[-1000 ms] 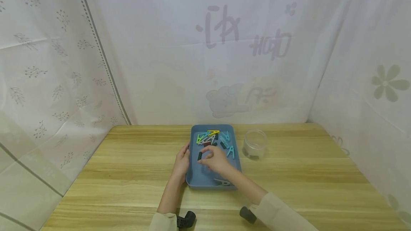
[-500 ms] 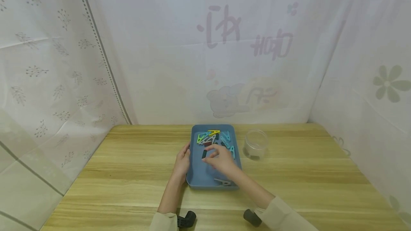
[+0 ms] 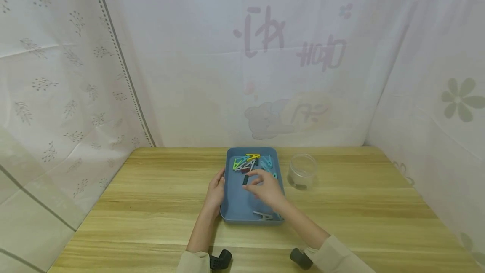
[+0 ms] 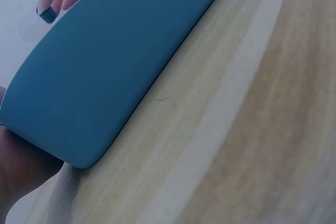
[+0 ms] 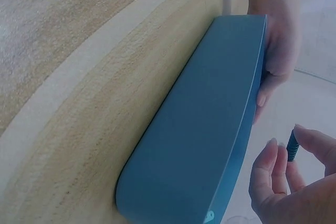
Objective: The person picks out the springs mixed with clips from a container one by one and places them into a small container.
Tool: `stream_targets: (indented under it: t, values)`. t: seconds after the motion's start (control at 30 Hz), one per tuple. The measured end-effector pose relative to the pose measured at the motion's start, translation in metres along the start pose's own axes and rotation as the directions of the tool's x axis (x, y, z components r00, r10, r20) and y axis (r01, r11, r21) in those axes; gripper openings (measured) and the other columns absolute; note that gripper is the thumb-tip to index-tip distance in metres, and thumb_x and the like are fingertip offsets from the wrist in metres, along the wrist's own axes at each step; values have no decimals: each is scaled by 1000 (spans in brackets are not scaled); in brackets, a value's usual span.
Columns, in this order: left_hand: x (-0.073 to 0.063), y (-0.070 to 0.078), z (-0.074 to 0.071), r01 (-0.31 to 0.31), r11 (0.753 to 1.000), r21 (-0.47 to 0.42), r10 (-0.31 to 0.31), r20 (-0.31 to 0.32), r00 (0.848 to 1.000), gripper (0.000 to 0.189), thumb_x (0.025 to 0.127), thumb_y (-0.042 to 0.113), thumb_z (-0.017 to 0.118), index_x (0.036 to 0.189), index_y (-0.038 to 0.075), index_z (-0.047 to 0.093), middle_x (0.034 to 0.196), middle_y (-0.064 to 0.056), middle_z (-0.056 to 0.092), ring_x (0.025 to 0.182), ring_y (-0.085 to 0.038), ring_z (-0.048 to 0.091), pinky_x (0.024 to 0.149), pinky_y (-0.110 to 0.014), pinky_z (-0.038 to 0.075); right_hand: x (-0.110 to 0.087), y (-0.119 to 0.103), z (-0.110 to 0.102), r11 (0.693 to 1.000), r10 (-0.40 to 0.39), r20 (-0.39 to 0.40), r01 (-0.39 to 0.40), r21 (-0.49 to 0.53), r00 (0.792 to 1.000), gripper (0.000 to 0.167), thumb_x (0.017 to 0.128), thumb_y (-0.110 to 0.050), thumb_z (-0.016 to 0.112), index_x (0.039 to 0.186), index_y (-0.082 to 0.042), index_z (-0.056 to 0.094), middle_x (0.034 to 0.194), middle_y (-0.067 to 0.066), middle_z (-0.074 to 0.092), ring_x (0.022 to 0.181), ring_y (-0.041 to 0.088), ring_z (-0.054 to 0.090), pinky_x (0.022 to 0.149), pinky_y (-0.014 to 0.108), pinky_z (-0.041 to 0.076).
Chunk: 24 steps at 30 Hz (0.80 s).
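Note:
My right hand (image 3: 267, 189) pinches a small dark ridged piece (image 3: 245, 180) between thumb and fingers, above the middle of a blue tray (image 3: 233, 207). In the right wrist view the ridges on the piece (image 5: 293, 146) show clearly. My left hand (image 3: 214, 193) grips the tray's left wall, with its fingertips partly hidden. At the tray's far end lie several clothespins, among them a yellow clothespin (image 3: 253, 156) and a lime-green clothespin (image 3: 236, 165), along with a reddish-brown piece (image 3: 246, 170) and small dark pieces. One grey clothespin (image 3: 264, 216) lies at the near end.
A clear round jar (image 3: 302, 169) stands right of the tray, with a dark piece (image 3: 301, 186) near its bottom. Both rest on a wooden table (image 3: 360, 205). A printed curtain (image 3: 189, 75) hangs behind the table, with more cloth on both sides.
My right hand has moved a little to the right over the tray with the dark piece still pinched. My left hand stays at the tray's left wall.

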<state>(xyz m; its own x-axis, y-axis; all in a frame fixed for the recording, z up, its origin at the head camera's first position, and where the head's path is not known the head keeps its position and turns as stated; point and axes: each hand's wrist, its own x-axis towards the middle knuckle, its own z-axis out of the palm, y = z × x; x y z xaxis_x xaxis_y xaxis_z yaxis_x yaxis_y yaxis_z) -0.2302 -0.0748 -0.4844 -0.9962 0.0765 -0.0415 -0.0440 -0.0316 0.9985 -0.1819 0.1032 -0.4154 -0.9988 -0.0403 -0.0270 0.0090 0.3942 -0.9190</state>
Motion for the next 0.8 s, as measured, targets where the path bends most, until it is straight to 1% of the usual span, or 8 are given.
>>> stream_targets:
  t: [0.23, 0.33, 0.47, 0.6, 0.7, 0.8]
  values:
    - [1, -1, 1, 1, 1000, 2, -1, -8, 1000, 49, 115, 8, 31, 163, -4, 32, 170, -27, 27, 160, -47, 17, 130, -61, 17, 4, 4, -7, 999, -14, -37, 15, 29, 999, 40, 93, -7, 80, 130, 1, 67, 98, 13, 73, 79, 38, 72, 72, 48, 65]
    - [1, -2, 1, 0, 1000, 4, 0, -13, 1000, 49, 115, 8, 31, 162, -4, 32, 170, -28, 27, 160, -47, 17, 130, -61, 17, 5, 5, -9, 999, -19, -41, 21, 42, 999, 40, 93, -6, 79, 130, 3, 67, 96, 14, 74, 79, 40, 71, 71, 49, 64]
    - [1, -1, 0, 1, 1000, 7, -1, -15, 1000, 49, 115, 8, 31, 162, -4, 32, 170, -27, 28, 160, -46, 18, 130, -61, 18, 5, 5, -13, 999, -16, -46, 18, 28, 999, 41, 94, -7, 80, 131, 2, 67, 97, 13, 74, 78, 37, 70, 72, 46, 64]
    - [1, 0, 1, 1, 1000, 6, -1, -11, 1000, 49, 115, 8, 31, 162, -5, 32, 170, -28, 27, 160, -47, 17, 130, -61, 17, 5, 5, -18, 1000, -21, -60, 22, 16, 998, 43, 93, -9, 80, 132, 2, 66, 98, 14, 74, 76, 34, 69, 71, 41, 64]
    - [1, 0, 1, 2, 1000, 6, -2, -13, 1000, 49, 115, 8, 30, 162, -5, 32, 170, -27, 27, 160, -47, 17, 130, -61, 17, 6, 5, -21, 1000, -16, -68, 18, 21, 998, 44, 93, -8, 80, 132, 4, 66, 98, 15, 74, 77, 35, 70, 71, 37, 64]
    - [0, 1, 1, 2, 1000, 4, -2, -13, 1000, 49, 115, 8, 30, 162, -5, 32, 170, -27, 27, 160, -46, 17, 130, -60, 17, 6, 5, -23, 1000, -1, -83, 2, 6, 997, 44, 93, -9, 81, 132, 3, 66, 98, 15, 74, 79, 36, 72, 71, 38, 65]
